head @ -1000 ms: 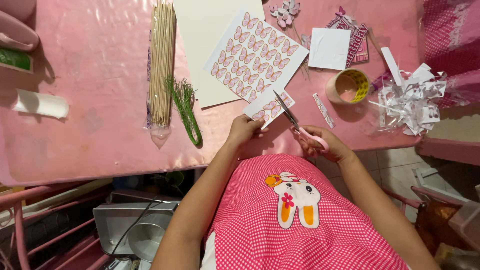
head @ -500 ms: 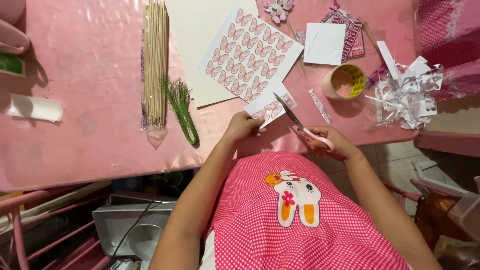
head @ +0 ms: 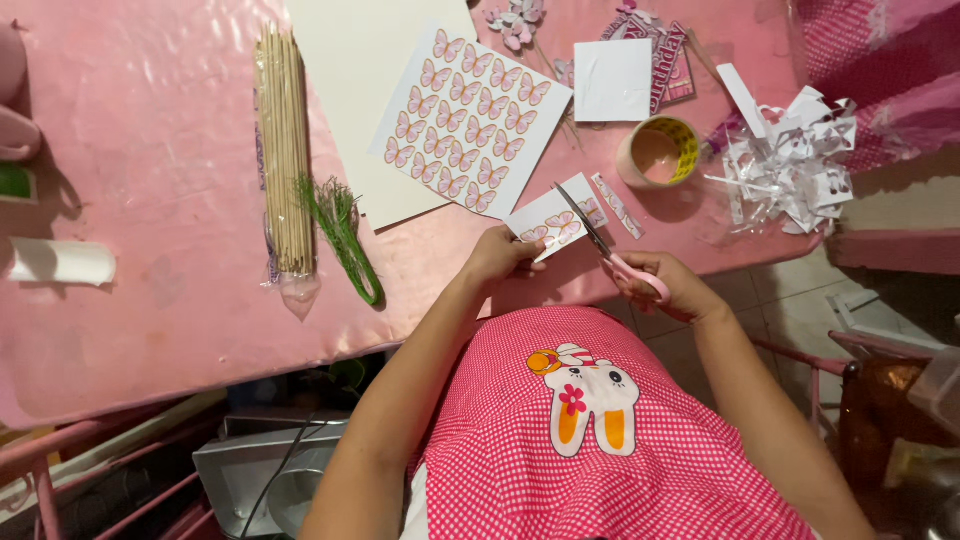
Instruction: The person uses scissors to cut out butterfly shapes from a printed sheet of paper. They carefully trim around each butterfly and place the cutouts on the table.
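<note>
My left hand pinches a small strip of paper printed with pink butterflies over the front edge of the pink table. My right hand grips pink-handled scissors, whose blades are laid across the strip. Just beyond lies a larger sheet of printed butterflies on top of a plain cream sheet.
A bundle of wooden skewers and green wire ties lie to the left. A tape roll, a white square card, cut-out butterflies and a pile of white paper scraps sit at the right. A white roll lies far left.
The view has shifted slightly. Both hands stay at the table edge, with the scissors still working across the butterfly strip.
</note>
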